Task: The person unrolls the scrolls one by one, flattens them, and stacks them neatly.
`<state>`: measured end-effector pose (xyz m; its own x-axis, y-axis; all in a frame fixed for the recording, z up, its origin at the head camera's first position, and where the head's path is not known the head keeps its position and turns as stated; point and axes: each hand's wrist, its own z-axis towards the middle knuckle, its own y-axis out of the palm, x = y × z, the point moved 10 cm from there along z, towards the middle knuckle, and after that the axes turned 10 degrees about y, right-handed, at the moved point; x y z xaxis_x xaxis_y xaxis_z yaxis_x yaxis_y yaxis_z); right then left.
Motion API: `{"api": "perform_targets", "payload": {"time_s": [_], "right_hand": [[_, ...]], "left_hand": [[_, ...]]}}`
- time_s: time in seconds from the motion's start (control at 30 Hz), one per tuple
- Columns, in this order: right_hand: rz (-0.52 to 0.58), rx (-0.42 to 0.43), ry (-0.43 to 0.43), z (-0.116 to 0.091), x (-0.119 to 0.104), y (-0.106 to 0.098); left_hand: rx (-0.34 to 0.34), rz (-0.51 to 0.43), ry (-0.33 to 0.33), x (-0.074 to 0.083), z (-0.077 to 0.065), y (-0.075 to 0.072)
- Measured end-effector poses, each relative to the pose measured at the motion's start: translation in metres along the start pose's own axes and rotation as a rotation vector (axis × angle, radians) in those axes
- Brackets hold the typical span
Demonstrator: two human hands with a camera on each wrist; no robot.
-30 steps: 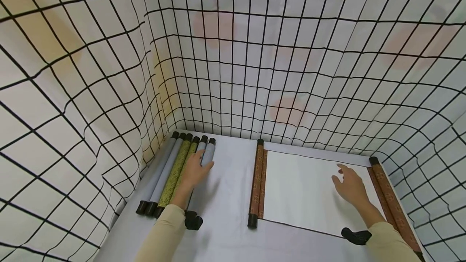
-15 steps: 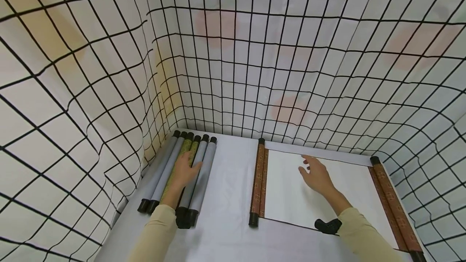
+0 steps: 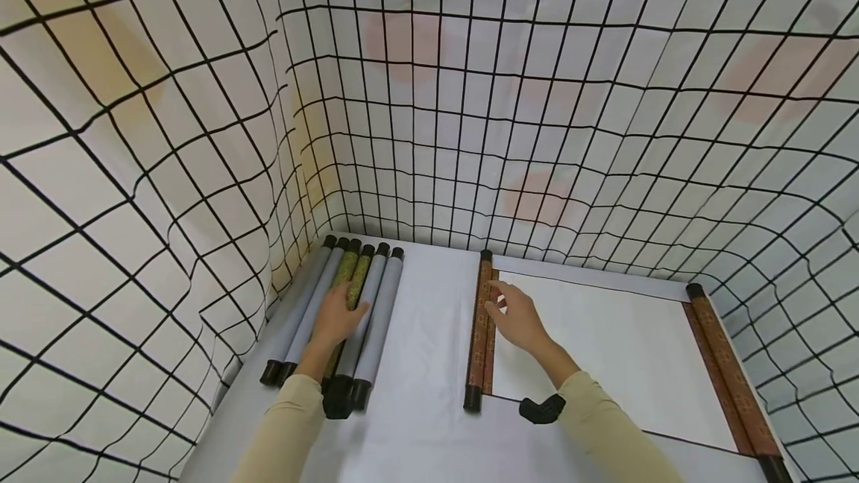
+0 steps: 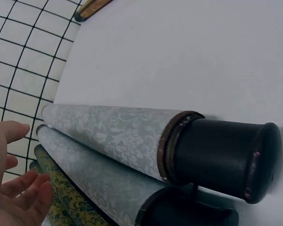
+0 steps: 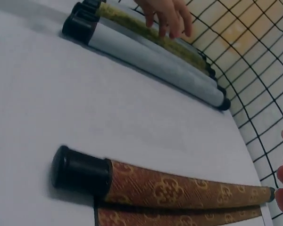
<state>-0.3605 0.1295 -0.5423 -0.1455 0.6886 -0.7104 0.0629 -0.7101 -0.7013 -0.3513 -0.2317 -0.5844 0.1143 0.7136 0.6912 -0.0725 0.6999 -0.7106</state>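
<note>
Right hand (image 3: 520,317): shifted leftward across the white sheet (image 3: 604,356) since the earlier frames, now beside the sheet's left brown roller (image 3: 479,341). Left hand (image 3: 338,317): moved left from the right-hand grey rolls (image 3: 385,304) since the first earlier frame, now over the two green patterned rolls (image 3: 345,267).

Fingers, right: loosely bent, gap between thumb and fingertips, nothing grasped; tips at the upper half of the left brown roller, contact cannot be told. Fingers, left: slack and spread, released, thumb toward the right-hand grey rolls; whether they touch the green patterned rolls cannot be told.

Open scroll, one: white sheet lying flat on the white-covered table (image 3: 429,393), dark line along its near and far edges; left brown roller with gold motifs and black end caps; right brown roller (image 3: 731,371) at the far side, well apart from both hands.

Rolled scrolls, six, in a slanting row to the left of the open scroll: two left-hand grey rolls (image 3: 312,300) outermost, the green pair in the middle, two right-hand grey rolls nearest the open scroll; black caps. Bare cloth lies between row and left brown roller.

Obstructions: left hand and left sleeve (image 3: 285,423) cover part of the green pair; right sleeve (image 3: 604,423) crosses the sheet's near edge. Black wire grid (image 3: 439,13) rises behind and at both sides.
</note>
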Motion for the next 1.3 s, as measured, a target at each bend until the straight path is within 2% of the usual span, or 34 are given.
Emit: {"api": "perform_targets", "payload": {"time_s": [0.1,0.17,0.43,0.7,0.83,0.97,1.07,1.2,1.3], "right_hand": [[0.061,-0.012,0.006,0.001,-0.014,0.02],[0.09,-0.023,0.022,0.002,-0.02,0.038],[0.08,-0.134,0.12,-0.006,-0.035,0.116],[0.151,-0.246,0.202,-0.01,-0.048,0.169],[0.17,-0.292,0.244,-0.012,-0.057,0.191],[0.315,-0.34,0.312,-0.01,-0.065,0.212],[0.393,-0.355,0.337,-0.008,-0.069,0.224],[0.379,-0.327,0.302,-0.005,-0.076,0.23],[0.396,-0.311,0.26,-0.005,-0.083,0.23]], "left_hand": [[-0.016,-0.003,0.051,0.002,0.002,0.002],[-0.024,-0.003,0.059,0.001,0.002,0.004],[-0.056,0.055,0.024,-0.004,0.0,0.013],[-0.035,-0.011,0.004,0.003,-0.008,0.01],[-0.02,0.011,0.014,0.001,-0.006,0.011],[-0.005,0.019,0.02,-0.003,-0.003,0.01],[-0.008,0.012,-0.009,-0.007,0.0,0.01],[-0.027,0.073,-0.043,-0.005,0.003,0.01],[-0.007,0.16,-0.023,0.004,0.004,0.006]]}}
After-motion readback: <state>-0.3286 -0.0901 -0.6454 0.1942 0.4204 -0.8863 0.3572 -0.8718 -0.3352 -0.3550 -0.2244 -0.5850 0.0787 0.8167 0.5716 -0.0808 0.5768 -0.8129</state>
